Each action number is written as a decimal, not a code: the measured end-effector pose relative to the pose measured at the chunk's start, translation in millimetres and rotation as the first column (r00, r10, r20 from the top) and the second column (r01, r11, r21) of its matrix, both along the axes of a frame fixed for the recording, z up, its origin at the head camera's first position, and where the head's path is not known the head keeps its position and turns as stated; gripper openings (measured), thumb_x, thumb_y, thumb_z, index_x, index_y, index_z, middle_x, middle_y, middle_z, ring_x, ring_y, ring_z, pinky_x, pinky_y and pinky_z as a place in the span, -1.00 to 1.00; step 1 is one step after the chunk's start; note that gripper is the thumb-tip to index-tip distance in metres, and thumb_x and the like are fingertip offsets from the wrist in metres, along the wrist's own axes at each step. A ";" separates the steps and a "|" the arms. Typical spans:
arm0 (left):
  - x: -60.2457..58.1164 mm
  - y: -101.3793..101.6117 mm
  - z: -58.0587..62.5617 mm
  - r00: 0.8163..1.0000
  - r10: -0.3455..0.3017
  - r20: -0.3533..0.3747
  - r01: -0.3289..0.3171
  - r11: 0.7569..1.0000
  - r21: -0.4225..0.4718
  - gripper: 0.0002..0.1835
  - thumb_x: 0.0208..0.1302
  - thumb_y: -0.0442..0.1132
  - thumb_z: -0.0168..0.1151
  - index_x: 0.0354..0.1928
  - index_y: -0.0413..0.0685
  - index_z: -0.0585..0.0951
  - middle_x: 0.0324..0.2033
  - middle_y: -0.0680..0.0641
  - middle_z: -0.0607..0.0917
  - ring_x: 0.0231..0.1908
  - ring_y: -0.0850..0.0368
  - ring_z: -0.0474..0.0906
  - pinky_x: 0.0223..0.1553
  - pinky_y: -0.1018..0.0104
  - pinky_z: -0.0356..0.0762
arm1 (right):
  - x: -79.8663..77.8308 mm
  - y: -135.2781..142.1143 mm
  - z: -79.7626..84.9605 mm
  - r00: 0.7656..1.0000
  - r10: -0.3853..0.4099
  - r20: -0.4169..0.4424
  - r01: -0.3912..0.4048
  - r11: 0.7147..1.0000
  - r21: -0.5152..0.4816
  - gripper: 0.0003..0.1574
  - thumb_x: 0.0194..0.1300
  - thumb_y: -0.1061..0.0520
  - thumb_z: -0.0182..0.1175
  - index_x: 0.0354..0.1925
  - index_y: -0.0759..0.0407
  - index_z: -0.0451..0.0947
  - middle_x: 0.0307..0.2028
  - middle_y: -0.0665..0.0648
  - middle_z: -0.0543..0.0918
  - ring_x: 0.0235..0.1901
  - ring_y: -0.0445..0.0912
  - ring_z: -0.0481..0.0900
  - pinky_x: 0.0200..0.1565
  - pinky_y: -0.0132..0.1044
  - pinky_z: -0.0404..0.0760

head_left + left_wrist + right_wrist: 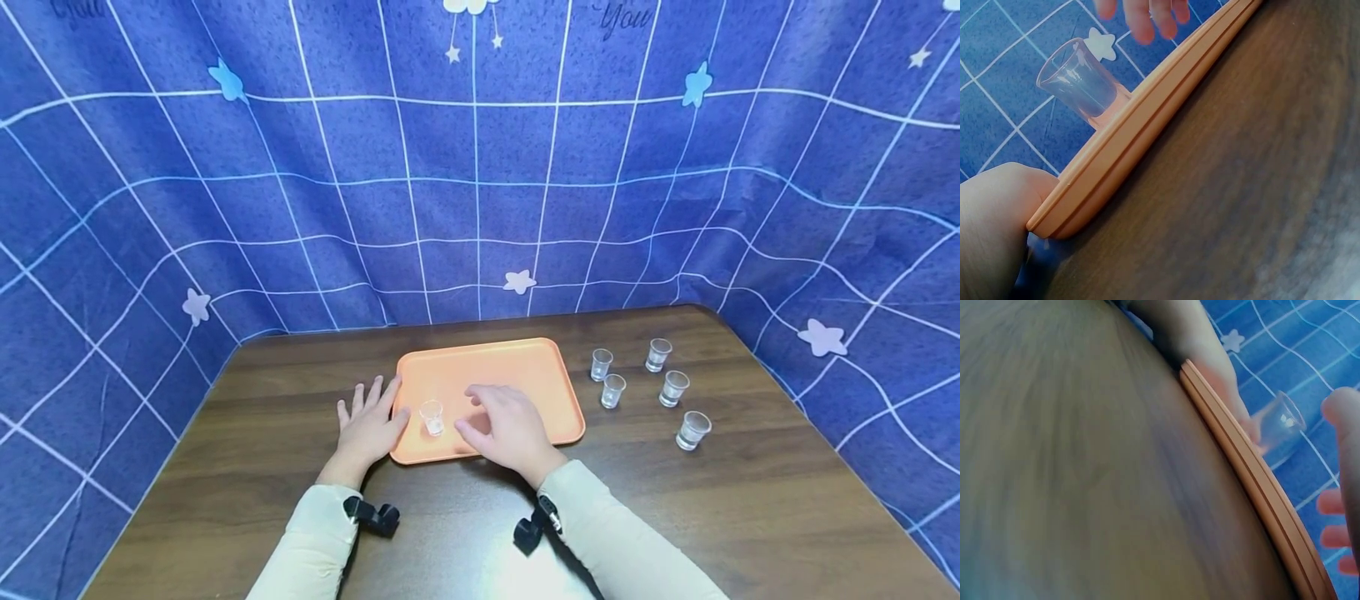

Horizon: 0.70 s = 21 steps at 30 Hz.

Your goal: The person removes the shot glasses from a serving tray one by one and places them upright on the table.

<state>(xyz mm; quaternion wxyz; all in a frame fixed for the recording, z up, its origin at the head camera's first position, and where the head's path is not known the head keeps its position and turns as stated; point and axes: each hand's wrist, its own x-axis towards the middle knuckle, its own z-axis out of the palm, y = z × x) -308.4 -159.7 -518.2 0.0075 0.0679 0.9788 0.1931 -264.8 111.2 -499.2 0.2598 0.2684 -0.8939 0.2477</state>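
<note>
One small clear shot glass (432, 418) stands upright near the left end of an orange tray (480, 367). The left hand (369, 429) lies with fingers spread at the tray's left edge, its thumb over the rim. Above the tray, to the right of that glass, hovers the right hand (510, 427), thumb and fingers parted and loosely bent with nothing between them. In the left wrist view the glass (1082, 81) rises above the tray's side, and fingertips (1141, 28) hang past it. The right wrist view shows the glass (1280, 425) apart from the right thumb (1341, 406).
Right of the tray, several more shot glasses (612, 391) stand upright on the brown wooden table (750, 500); the nearest glass (693, 430) is at the front right. A blue curtain (480, 208) with white lines and stars hangs behind and at both sides.
</note>
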 end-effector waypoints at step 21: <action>0.6 0.1 0.7 1.000 -0.006 -0.005 0.006 1.000 0.003 -0.27 0.50 0.16 -0.10 0.61 0.16 0.07 0.57 -0.29 0.00 0.53 -0.43 -0.34 0.34 -0.48 -0.56 | -9.0 -48.6 -2.1 0.990 -0.015 0.138 0.008 0.999 0.052 -0.34 0.30 -0.32 0.21 0.18 0.04 0.54 -0.35 -0.08 0.66 -0.36 -0.19 0.57 -0.26 -0.26 0.58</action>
